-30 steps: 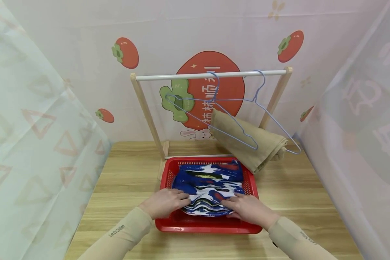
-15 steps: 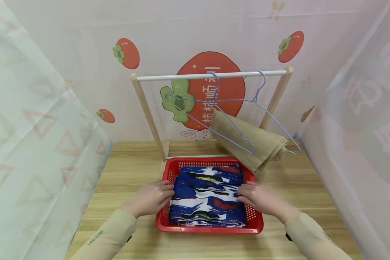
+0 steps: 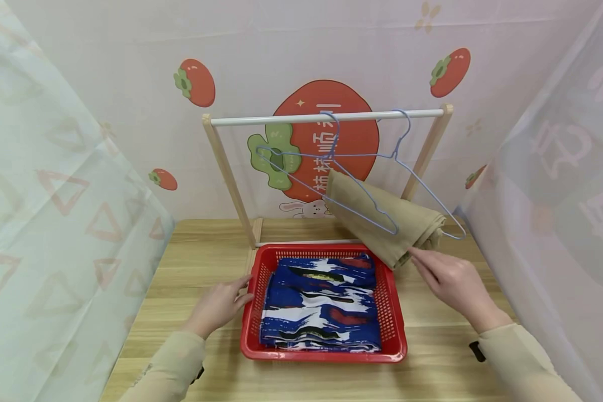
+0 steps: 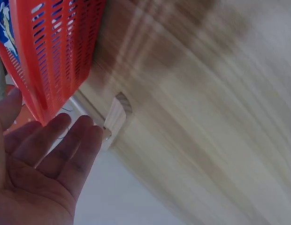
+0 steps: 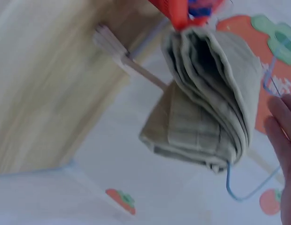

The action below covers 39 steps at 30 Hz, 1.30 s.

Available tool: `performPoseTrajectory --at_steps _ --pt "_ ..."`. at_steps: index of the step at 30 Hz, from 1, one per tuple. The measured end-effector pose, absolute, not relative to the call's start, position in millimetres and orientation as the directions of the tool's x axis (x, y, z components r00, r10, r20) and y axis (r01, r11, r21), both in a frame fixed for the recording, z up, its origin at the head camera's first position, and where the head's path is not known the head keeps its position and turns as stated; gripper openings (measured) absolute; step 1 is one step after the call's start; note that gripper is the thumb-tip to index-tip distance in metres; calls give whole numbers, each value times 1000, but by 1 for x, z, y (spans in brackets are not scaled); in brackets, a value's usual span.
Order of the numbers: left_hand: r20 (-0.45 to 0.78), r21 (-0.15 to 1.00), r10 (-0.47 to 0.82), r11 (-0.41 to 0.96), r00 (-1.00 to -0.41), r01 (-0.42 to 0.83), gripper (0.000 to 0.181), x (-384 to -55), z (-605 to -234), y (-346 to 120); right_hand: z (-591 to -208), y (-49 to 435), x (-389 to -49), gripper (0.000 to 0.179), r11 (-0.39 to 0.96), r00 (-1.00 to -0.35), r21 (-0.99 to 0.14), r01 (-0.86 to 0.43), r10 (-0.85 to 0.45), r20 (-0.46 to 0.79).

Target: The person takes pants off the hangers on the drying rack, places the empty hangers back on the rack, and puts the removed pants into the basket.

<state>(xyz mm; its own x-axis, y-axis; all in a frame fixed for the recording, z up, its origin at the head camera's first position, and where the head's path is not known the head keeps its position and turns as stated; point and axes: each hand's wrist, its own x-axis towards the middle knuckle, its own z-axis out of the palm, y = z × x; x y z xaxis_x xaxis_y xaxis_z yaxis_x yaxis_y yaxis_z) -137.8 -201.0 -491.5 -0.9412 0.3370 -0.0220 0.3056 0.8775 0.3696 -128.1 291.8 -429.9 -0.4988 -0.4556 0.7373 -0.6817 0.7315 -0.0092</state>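
Observation:
A red plastic basket (image 3: pixel 326 356) holds a folded blue, white and red patterned cloth (image 3: pixel 321 315) that lies flat inside. My left hand (image 3: pixel 221 304) is at the basket's left rim, its fingers loosely bent in the left wrist view (image 4: pixel 47 164). Folded khaki cloth (image 3: pixel 382 215), apparently trousers, hangs aslant from the right blue hanger (image 3: pixel 403 137) behind the basket. My right hand (image 3: pixel 449 279) reaches to its lower edge with extended fingers. In the right wrist view, the cloth's layered folded end (image 5: pixel 206 103) faces the camera, with fingers (image 5: pixel 284 122) beside it.
A clothes rack with a white bar (image 3: pixel 276 119) and wooden posts (image 3: pixel 228 178) stands behind the basket on a wooden table (image 3: pixel 196 257). A second blue hanger (image 3: pixel 337 131) hangs left of the khaki cloth. Printed curtains enclose the back and sides.
Both hands have left the patterned cloth, which now lies flatter and reaches nearer the basket's front. My left hand moved to the left rim; the right went up and right to the khaki cloth.

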Motion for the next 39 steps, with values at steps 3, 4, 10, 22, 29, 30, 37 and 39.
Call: performPoseTrajectory --at_steps 3,4,10,22,29,30,37,39 --pt "-20 450 285 858 -958 246 43 -137 -496 -199 -418 297 -132 39 761 -412 -8 -648 -342 845" --pt "-23 477 265 851 -964 223 43 -137 -498 -198 -414 298 -134 38 772 -385 -20 -635 -294 875" --pt "-196 716 115 695 -974 -62 48 -138 -504 -195 -403 308 -148 27 807 -324 -108 -581 -107 940" --pt "-390 838 37 430 -920 -337 31 -137 -511 -194 -408 338 -167 43 858 -679 -300 -417 -74 730" --pt "-447 832 52 390 -893 -394 23 -138 -511 -196 -409 342 -173 33 821 -829 -460 -337 -28 558" --pt "-457 830 54 386 -888 -404 23 -139 -511 -197 -410 342 -174 32 818 -838 -472 -330 -23 546" --pt "-514 808 75 376 -854 -454 23 -142 -512 -200 -412 342 -182 24 750 -885 -590 -301 11 465" --pt "-523 805 79 373 -849 -462 23 -143 -511 -200 -414 341 -184 25 735 -903 -618 -279 18 429"
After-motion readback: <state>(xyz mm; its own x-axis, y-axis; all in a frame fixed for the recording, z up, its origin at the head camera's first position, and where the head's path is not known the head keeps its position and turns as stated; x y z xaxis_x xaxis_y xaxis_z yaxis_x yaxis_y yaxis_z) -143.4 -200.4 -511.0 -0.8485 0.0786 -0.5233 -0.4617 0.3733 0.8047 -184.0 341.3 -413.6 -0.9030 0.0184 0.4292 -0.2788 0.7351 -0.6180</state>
